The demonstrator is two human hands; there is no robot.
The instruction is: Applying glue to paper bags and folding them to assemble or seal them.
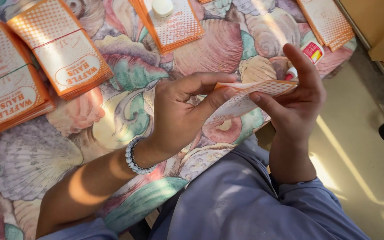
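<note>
A flat orange-and-white dotted paper sleeve (252,95) is pinched between both hands above the table edge. The left hand (181,113) is closed on its near end, thumb on top, index finger curled over. The right hand (296,100) is closed on the far end, fingers underneath, with one finger raised straight up and off the paper. The sleeve is held in the air, tilted, over the shell-patterned tablecloth (218,49) and partly past the table edge, above the lap.

A small glue tube (310,55) with a red-and-white label is seen lying just behind the right hand, near the table corner. Banded stacks of the same sleeves (61,49) are laid out at the left and along the far side; a white round cap or lid (162,7) is set on one far stack.

Risks, judged from this frame:
- The sleeve can be creased or bent, since it is thin and pressed from both ends.
- If either pinch is loosened, the sleeve can slip to the lap or floor, as it is held off the table.
- The glue tube can be knocked off the corner by the right hand, being close to it.
- If glue is wet on the sleeve, which cannot be told, fingers can be smeared.
</note>
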